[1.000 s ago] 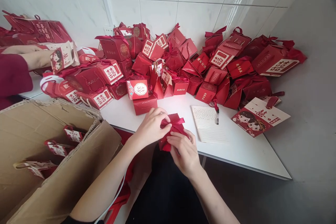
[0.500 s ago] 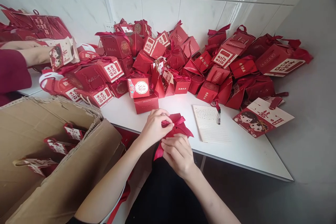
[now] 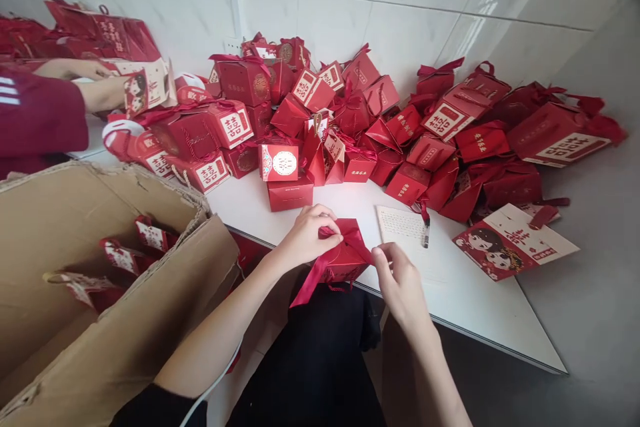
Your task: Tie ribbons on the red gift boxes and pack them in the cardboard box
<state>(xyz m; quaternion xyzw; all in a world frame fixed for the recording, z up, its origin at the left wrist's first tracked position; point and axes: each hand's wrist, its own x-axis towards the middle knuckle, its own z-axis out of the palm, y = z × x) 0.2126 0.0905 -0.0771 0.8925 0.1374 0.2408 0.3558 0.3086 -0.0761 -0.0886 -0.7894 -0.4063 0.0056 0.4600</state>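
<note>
A red gift box (image 3: 345, 260) sits at the table's front edge, with a glossy red ribbon (image 3: 314, 279) across its top. My left hand (image 3: 313, 233) pinches a loop of that ribbon above the box's left side, and one tail hangs down past the edge. To the right, my right hand (image 3: 400, 273) grips the ribbon's other end between thumb and fingers, by the box's right corner. Just behind the box stand a red box (image 3: 290, 195) and, on top of it, a smaller box with a white round emblem (image 3: 279, 163).
Many red gift boxes (image 3: 433, 151) are heaped along the tiled wall. A notebook (image 3: 405, 227) with a pen (image 3: 426, 233) lies right of centre, near a picture box (image 3: 500, 247). A cardboard carton (image 3: 200, 267) stands at left. Another person's hand (image 3: 107, 93) holds a box at far left.
My right hand has moved from the box's front to its right side, drawing a ribbon end outward. More of the box top shows. The view has shifted slightly left.
</note>
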